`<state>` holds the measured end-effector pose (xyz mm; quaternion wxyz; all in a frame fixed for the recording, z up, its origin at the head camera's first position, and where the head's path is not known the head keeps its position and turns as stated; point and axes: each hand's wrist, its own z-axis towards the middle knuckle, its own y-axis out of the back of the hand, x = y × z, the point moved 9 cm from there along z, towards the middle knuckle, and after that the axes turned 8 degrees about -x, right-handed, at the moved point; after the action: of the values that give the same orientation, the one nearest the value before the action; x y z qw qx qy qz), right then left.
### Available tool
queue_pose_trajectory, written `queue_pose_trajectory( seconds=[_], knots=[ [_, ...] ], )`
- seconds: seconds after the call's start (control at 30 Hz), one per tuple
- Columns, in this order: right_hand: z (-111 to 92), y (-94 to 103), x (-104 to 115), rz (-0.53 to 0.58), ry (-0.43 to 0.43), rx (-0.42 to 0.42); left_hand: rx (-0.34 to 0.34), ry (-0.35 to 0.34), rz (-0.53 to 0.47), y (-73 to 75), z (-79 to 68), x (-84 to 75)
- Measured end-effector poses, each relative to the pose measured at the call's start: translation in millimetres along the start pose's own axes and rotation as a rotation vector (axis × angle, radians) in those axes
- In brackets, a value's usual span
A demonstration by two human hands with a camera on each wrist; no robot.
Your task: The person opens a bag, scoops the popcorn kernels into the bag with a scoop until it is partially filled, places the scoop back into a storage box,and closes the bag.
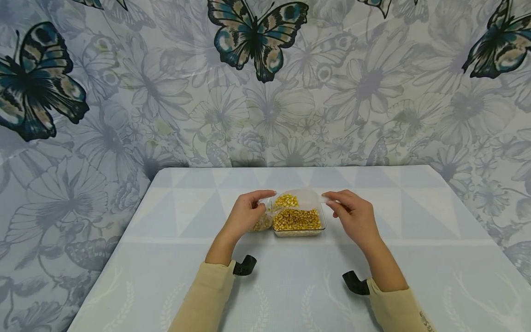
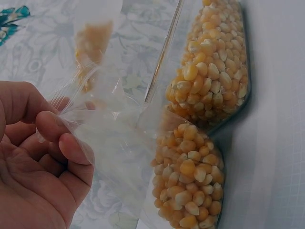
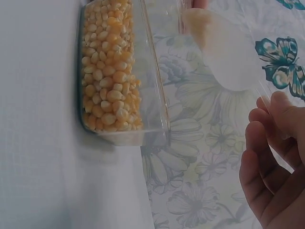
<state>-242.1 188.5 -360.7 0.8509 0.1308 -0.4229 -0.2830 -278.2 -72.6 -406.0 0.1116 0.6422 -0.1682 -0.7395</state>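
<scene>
A clear rectangular container full of yellow corn kernels stands on the table. Touching its left side is a clear zip bag, its lower part filled with kernels. My left hand pinches the bag's top edge between thumb and fingers. With thumb and forefinger, my right hand pinches the thin handle of a translucent white scoop. The scoop is held above the container, kernels gathered at its left end close to the bag's mouth. Whether that end is inside the bag is hard to tell.
The table has a pale patterned cover, and its far edge lies a little behind the container. A wall covering with flowers and butterflies rises behind. Black curved pieces stick out from both sleeve cuffs.
</scene>
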Motion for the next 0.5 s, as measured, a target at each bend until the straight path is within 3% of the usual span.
queue_pose_trajectory(
  seconds=[0.5],
  knots=[
    [0.1,0.9,19.9,-0.027,0.045,0.012,-0.011,0.0,0.005,0.9,0.2,0.3]
  ],
)
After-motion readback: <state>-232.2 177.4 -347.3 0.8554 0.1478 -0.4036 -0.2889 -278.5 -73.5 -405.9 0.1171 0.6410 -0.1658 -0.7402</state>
